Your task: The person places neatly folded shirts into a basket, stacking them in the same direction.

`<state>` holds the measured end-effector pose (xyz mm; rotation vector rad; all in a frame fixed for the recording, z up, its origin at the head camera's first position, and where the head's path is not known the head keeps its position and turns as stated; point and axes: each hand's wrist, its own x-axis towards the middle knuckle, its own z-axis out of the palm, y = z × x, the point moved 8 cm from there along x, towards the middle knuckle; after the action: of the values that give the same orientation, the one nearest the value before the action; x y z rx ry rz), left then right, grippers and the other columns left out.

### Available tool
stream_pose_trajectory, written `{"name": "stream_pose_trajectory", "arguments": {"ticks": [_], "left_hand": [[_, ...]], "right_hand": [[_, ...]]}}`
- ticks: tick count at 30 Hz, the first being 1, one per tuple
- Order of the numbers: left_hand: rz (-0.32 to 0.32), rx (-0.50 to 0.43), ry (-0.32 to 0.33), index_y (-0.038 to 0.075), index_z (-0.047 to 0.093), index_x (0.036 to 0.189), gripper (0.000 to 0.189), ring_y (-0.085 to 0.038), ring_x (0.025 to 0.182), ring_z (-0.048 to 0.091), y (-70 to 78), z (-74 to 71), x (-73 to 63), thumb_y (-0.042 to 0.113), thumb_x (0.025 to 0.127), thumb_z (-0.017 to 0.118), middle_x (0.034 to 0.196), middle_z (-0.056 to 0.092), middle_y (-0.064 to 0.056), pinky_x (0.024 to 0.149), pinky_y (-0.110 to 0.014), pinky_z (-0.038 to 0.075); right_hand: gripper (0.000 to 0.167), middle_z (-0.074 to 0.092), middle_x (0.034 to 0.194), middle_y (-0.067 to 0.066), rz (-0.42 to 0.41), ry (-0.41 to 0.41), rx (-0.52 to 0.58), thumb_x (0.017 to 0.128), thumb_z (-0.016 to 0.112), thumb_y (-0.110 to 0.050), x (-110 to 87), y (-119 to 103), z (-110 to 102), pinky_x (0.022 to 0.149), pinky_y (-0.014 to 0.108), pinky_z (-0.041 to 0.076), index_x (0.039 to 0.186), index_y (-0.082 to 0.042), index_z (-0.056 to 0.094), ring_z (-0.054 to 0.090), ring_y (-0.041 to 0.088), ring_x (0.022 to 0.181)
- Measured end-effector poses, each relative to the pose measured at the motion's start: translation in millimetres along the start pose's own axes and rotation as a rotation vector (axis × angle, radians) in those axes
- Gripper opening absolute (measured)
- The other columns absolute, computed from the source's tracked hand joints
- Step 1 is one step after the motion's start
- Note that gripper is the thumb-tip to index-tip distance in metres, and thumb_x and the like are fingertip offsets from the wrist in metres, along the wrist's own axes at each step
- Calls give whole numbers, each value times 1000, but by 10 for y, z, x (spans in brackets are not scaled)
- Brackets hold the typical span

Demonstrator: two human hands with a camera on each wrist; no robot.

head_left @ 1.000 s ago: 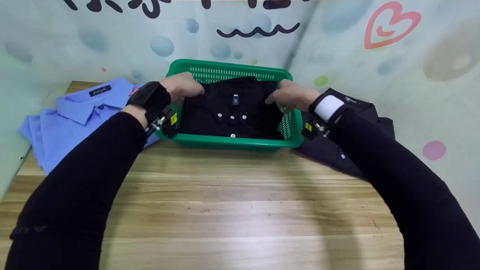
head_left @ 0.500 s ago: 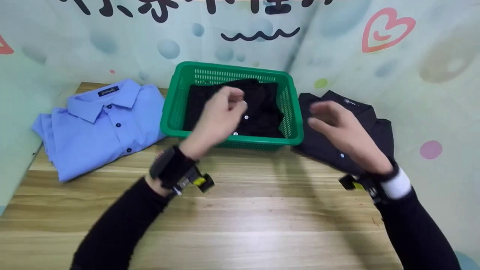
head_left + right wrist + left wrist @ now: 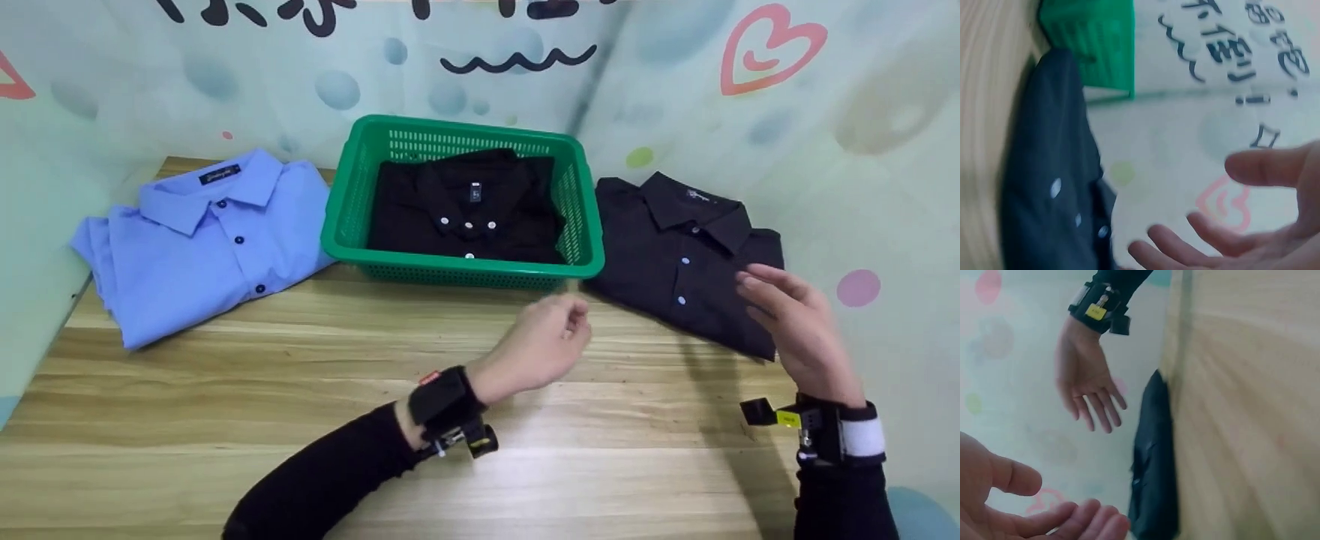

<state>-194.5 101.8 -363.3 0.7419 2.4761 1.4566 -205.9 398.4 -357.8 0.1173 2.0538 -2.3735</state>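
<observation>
Left hand (image 3: 532,337), thumb parted from loosely extended fingers, above the counter (image 3: 225,375) before the green basket (image 3: 412,259). Right hand (image 3: 814,334), spread wide, near the folded charcoal shirt (image 3: 705,262), which lies toward the counter's back right corner. The basket, containing a folded black shirt (image 3: 465,241), stands mid back edge; a folded blue shirt (image 3: 202,255) occupies the back left corner.

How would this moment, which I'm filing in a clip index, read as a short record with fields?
Surface: wooden table
Container: green basket, on the table
In the basket: folded black shirt, collar toward the back
Left of the basket: folded blue shirt, dark buttons
Right of the basket: folded dark shirt, pale buttons
Left hand: over the table, in front of the basket, holding nothing
Right hand: raised near the dark shirt, not touching it, holding nothing
</observation>
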Motion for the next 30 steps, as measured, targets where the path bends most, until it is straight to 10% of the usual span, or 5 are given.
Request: {"name": "stream_pose_trajectory", "arguments": {"ticks": [5, 10, 18, 26, 30], "left_hand": [[-130, 116, -133, -2, 44, 143, 51, -17, 126, 46, -199, 408, 184, 25, 101, 52, 142, 48, -14, 106, -29, 36], [-191, 171, -96, -5, 40, 144, 58, -19, 131, 40, -288, 592, 398, 28, 98, 53, 143, 44, -16, 107, -27, 32], [-260, 57, -27, -6, 18, 153, 73, -23, 144, 19, -320, 740, 621, 24, 98, 54, 158, 17, -23, 112, -23, 20], [-276, 76, 77, -3, 13, 155, 81, -30, 145, 10, -298, 741, 828, 25, 95, 59, 158, 10, -25, 115, -31, 16], [-250, 55, 125, -2, 11, 155, 81, -28, 145, 11, -316, 687, 912, 22, 94, 59, 158, 17, -21, 115, -31, 15]], "right_hand": [[20, 65, 111, 0, 14, 128, 167, 97, 62, -4, -64, 72, -394, 85, 20, 48, 116, -8, 59, 59, 9, 103], [20, 55, 118, -2, 25, 214, 152, 97, 62, -5, -61, 110, -648, 105, 24, 32, 116, -10, 55, 49, 9, 118], [75, -1, 162, 9, 168, 175, -96, 102, 56, -21, -15, 305, -738, 116, 32, 3, 156, -7, 6, -4, 17, 146], [91, -8, 161, 16, 252, 105, -235, 103, 53, -31, 18, 401, -792, 117, 42, 8, 151, 2, -18, -5, 29, 146], [92, 27, 153, 16, 248, 92, -137, 103, 54, -25, 24, 412, -847, 106, 31, 35, 150, 1, -20, 21, 23, 143]]}}
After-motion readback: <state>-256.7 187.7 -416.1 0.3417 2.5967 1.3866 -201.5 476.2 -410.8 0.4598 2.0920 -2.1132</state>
